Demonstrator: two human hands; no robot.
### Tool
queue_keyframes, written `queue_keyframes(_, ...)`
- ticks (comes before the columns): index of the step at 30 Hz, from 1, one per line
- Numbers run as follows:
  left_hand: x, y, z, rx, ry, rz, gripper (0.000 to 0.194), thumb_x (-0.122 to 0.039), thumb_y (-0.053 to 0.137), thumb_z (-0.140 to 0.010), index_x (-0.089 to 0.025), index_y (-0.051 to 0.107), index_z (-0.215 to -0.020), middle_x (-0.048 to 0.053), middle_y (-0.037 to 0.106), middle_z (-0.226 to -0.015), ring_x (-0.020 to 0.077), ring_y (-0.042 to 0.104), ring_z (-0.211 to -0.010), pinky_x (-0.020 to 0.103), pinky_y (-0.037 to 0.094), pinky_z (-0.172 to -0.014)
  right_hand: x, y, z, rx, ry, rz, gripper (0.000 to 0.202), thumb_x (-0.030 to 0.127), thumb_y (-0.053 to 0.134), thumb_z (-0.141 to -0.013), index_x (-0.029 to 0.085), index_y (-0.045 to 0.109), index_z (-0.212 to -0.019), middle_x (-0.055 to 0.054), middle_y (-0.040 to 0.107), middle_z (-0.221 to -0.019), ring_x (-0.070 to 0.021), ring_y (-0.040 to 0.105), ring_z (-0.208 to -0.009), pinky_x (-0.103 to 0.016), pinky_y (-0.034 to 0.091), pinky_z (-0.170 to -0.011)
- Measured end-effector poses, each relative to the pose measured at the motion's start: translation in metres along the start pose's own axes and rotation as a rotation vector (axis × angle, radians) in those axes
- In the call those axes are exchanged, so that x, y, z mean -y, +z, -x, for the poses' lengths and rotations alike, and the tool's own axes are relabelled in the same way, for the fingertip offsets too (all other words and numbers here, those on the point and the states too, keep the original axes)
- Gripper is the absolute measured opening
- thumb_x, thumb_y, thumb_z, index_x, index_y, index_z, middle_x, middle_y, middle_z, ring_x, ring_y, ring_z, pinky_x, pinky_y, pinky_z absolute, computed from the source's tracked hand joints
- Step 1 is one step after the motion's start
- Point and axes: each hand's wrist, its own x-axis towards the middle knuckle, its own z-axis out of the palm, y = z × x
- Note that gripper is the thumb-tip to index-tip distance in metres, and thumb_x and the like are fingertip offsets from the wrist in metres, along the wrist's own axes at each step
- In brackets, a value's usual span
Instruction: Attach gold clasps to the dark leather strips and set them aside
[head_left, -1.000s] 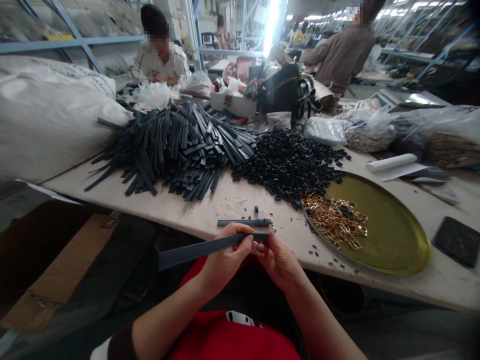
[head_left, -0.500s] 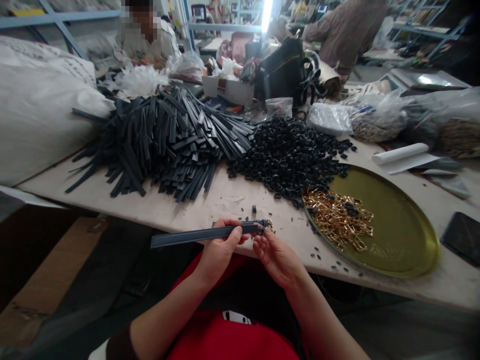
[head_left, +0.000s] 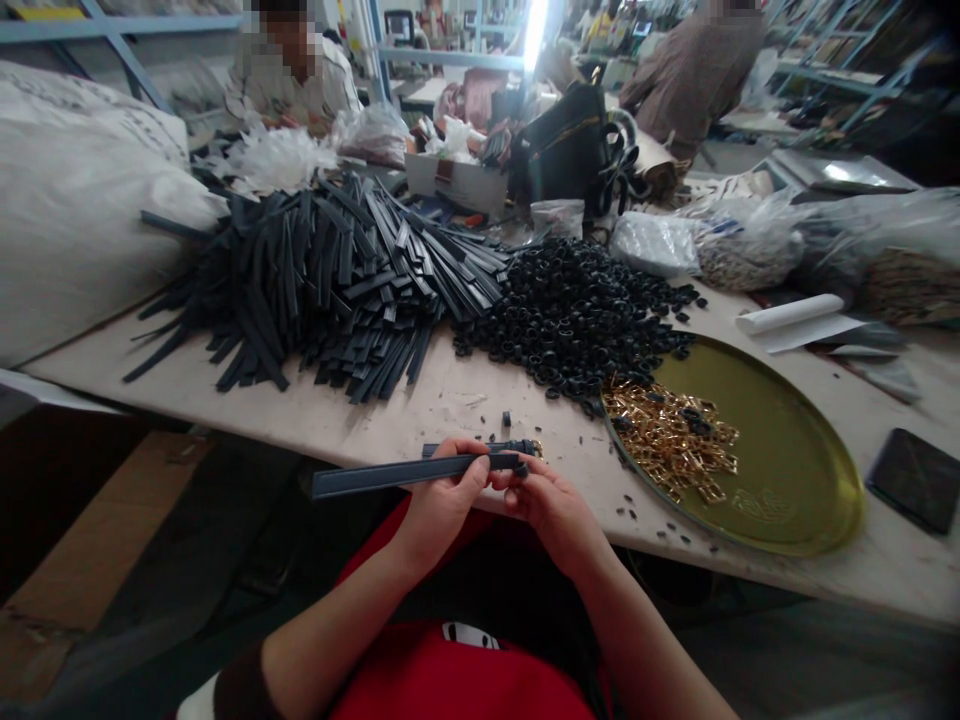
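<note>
Currently left hand (head_left: 444,505) pinched closed on strap (head_left: 390,477) | right hand (head_left: 553,505) likewise, seemingly on loop (head_left: 523,469) | sack (head_left: 90,210) print illegible

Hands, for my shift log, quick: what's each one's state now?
Left hand: closed, holding a strap.
Right hand: closed, pinching what looks like a loop.

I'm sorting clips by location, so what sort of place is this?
Probably a workshop making bags or belts, judging by the heap of dark straps, the mound of small black strap loops and the gold-coloured buckles on a tray.
</note>
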Motion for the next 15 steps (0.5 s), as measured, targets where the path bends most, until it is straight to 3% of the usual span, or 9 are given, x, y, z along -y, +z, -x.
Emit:
queue_keyframes(3,-0.002,0.002,0.006,0.022,0.041,-0.052,0.009,-0.025,0.051,-0.079,-0.019,0.053,-0.086,-0.002,0.059,-0.078,0.0132,0.058,-0.075,0.025,0.045,-0.075,0.0,-0.001,0.005,0.035,-0.019,0.118,0.031,0.023,0.058,-0.073,0.019,0.055,-0.103,0.002,0.062,-0.072,-0.0075,0.048,-0.054,-0.021,0.039,-0.055)
queue_keyframes(5,-0.004,0.002,0.01,0.026,0.059,-0.059,0.007,-0.023,0.052,-0.078,-0.019,0.054,-0.084,-0.002,0.059,-0.078,0.0131,0.058,-0.075,0.024,0.045,-0.075,-0.002,-0.002,0.008,0.049,-0.051,0.17,0.03,0.033,0.058,-0.077,0.019,0.055,-0.103,0.003,0.059,-0.069,-0.0077,0.046,-0.051,-0.021,0.037,-0.053)
queue_keyframes(10,-0.004,0.0,0.018,0.059,0.046,-0.005,0.01,-0.027,0.052,-0.079,-0.02,0.053,-0.086,-0.003,0.06,-0.073,0.0128,0.059,-0.07,0.023,0.045,-0.07,-0.006,-0.006,0.014,0.077,-0.097,0.21,0.036,0.051,0.05,-0.079,0.017,0.061,-0.086,0.002,0.055,-0.06,-0.0081,0.041,-0.046,-0.021,0.03,-0.047)
queue_keyframes(15,0.003,0.0,0.024,0.052,0.262,-0.221,0.008,-0.024,0.054,-0.078,-0.021,0.06,-0.08,0.0,0.061,-0.075,0.014,0.056,-0.073,0.023,0.043,-0.071,-0.007,-0.012,0.015,-0.04,-0.141,0.373,0.045,0.056,0.05,-0.076,0.015,0.065,-0.09,0.002,0.054,-0.057,-0.01,0.045,-0.052,-0.023,0.033,-0.053)
